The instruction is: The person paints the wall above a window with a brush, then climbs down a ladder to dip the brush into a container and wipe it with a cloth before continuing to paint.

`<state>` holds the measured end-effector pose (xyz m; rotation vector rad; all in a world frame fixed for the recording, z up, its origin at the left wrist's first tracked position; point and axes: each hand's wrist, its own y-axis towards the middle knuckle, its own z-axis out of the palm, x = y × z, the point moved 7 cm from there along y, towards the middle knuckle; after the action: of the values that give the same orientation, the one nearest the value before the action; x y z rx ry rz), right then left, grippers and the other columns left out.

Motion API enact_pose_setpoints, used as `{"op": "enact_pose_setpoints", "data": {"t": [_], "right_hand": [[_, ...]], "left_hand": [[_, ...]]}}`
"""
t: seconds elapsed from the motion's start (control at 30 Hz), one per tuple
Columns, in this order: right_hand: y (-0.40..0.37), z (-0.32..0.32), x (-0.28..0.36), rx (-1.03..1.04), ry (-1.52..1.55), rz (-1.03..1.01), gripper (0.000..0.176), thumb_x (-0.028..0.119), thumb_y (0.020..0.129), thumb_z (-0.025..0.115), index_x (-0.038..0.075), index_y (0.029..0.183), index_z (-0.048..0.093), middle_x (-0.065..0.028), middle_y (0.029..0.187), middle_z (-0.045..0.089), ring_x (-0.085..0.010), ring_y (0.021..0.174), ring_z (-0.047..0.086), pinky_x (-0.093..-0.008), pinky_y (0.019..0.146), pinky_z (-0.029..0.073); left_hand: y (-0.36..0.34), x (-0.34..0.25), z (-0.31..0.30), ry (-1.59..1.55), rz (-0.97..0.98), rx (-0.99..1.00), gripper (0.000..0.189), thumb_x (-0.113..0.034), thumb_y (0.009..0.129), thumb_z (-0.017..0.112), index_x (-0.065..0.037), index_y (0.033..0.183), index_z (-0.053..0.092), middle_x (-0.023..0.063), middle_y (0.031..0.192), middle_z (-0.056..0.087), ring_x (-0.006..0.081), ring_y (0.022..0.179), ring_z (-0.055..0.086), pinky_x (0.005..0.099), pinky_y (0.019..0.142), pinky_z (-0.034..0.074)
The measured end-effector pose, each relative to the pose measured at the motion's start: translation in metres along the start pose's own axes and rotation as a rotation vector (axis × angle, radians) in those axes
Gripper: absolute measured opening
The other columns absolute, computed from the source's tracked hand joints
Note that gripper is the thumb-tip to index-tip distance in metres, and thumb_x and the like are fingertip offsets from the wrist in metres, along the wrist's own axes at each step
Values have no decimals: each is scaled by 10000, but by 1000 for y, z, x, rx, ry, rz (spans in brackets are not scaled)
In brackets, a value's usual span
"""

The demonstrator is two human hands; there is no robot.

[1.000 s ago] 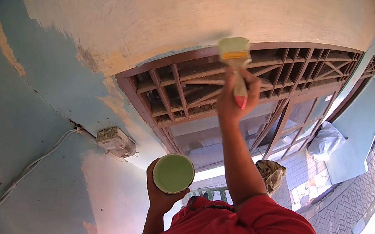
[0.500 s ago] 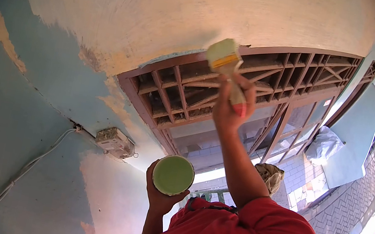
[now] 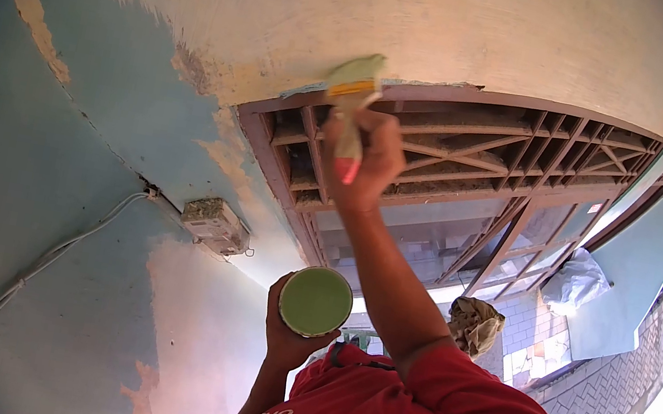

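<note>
My right hand [image 3: 361, 163] is raised overhead and grips a paintbrush [image 3: 350, 99] with a red-tipped handle, a yellow band and pale green bristles. The bristles touch the lower edge of the cream wall [image 3: 339, 13], just above the brown wooden lattice vent [image 3: 465, 155]. My left hand [image 3: 286, 337] holds a small round tin of green paint [image 3: 316, 301] at chest height, below the brush. My red sleeves fill the bottom of the view.
The blue wall [image 3: 43, 183] on the left has peeling patches. A grey electrical box [image 3: 213, 224] with a white cable [image 3: 46, 263] is mounted on it. A brown door frame, a white sack [image 3: 576, 281] and tiled paving lie at the right.
My right hand has moved the brush to the left along the wall's lower edge above the lattice. The tin in my left hand has stayed about where it was.
</note>
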<state>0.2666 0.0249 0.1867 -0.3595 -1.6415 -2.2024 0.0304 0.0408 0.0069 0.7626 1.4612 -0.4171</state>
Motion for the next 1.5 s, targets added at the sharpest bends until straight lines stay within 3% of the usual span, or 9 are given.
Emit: {"op": "enact_pose_setpoints", "data": {"t": [0.33,0.4,0.6,0.7,0.77,1.03,1.23,1.3,1.5], "right_hand": [[-5,44,41,370,349,107,240,-15,818,842,25,1003,695,-145,922,716,-289,810,737,-348,682,579],[17,29,24,370,235,-150,246,-28,818,838,25,1024,714,-146,957,737,-293,842,746,-336,711,588],[86,-78,-47,147,-75,-27,129,13,922,784,28,1038,730,-90,1003,763,-147,869,709,-294,780,575],[96,-102,-51,24,-203,-25,108,36,932,790,22,1012,720,-86,987,749,-146,865,699,-288,776,566],[88,-108,-43,-129,-377,-273,104,32,925,791,32,992,711,-79,964,735,-151,844,688,-296,752,559],[5,33,21,189,108,-189,206,-43,837,790,52,998,703,-141,951,737,-239,794,727,-346,665,573],[11,55,42,355,387,-102,209,-74,826,768,55,973,696,-145,906,700,-280,747,715,-362,636,581],[30,30,26,264,246,-289,218,-84,818,777,39,979,696,-137,905,706,-276,762,715,-356,670,579],[73,-71,-46,127,-105,-180,230,-59,859,785,26,1052,693,-138,950,736,-236,850,720,-344,753,584]], "left_hand": [[-1,0,9,74,7,30,1144,-144,602,1023,-45,1532,362,165,1382,604,290,1279,630,426,1058,556],[-2,1,9,55,6,20,1143,-144,601,1023,-45,1530,366,164,1375,607,289,1277,630,425,1059,555],[4,-6,5,-38,81,45,1093,-108,606,999,-66,1511,389,139,1391,591,268,1279,622,415,1065,545],[4,-14,6,-27,89,30,1074,-83,616,981,-85,1513,391,130,1402,584,266,1288,615,412,1070,542],[4,-12,7,-21,101,6,1073,-79,616,981,-85,1513,391,129,1403,582,265,1291,612,412,1072,541],[3,-5,24,-39,61,42,1094,-86,604,989,-72,1513,382,131,1404,569,261,1300,600,410,1074,540],[4,-13,29,33,60,38,1090,-84,602,990,-72,1512,390,132,1401,569,264,1303,601,411,1074,542],[3,-15,25,58,65,34,1085,-80,603,989,-72,1510,393,132,1400,571,265,1302,603,411,1073,543],[2,-12,11,1,77,12,1088,-106,603,1007,-69,1503,397,133,1391,576,275,1287,616,421,1062,550]]}}
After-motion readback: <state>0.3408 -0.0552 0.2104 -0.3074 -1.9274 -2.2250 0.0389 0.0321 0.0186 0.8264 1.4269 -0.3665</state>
